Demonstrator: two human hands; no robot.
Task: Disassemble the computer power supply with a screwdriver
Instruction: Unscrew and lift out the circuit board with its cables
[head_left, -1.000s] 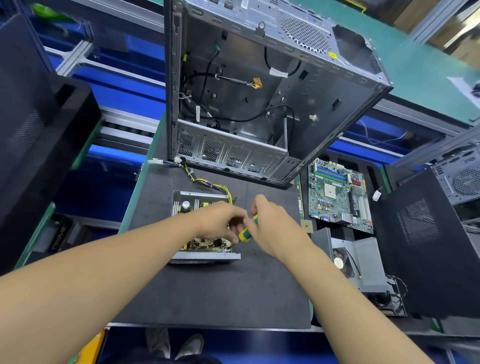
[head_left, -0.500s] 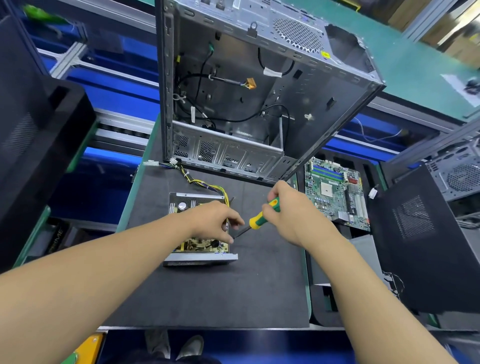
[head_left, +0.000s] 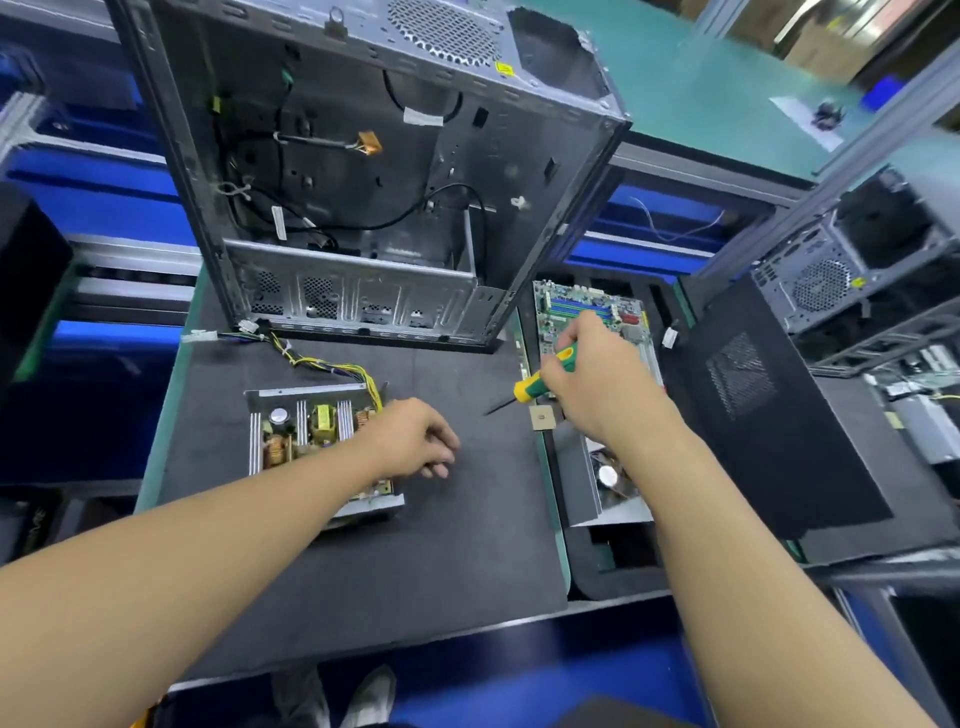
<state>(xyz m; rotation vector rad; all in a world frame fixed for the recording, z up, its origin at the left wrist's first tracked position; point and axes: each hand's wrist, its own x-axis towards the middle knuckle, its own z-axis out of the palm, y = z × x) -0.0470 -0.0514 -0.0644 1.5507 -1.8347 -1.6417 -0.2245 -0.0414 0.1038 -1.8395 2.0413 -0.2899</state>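
Observation:
The opened power supply (head_left: 306, 441) lies on the black mat (head_left: 415, 561), its circuit board, coils and heat sinks bare, with yellow and black wires (head_left: 332, 371) running back from it. My left hand (head_left: 415, 441) hovers at its right edge with the fingers curled down; whether they hold anything is hidden. My right hand (head_left: 597, 379) is raised to the right, near the mat's edge, and grips a screwdriver (head_left: 537, 384) with a green and yellow handle. Its shaft points left and down, away from the power supply.
An empty grey computer case (head_left: 363, 182) stands open behind the mat. To the right lie a motherboard (head_left: 571, 306), a small square chip (head_left: 543, 418), a metal cover with a fan (head_left: 608, 483) and a black side panel (head_left: 769, 415). Another case (head_left: 831, 275) stands far right.
My right hand has lifted the screwdriver off the power supply and carried it right. My left hand has slid right, off the circuit board to the unit's edge.

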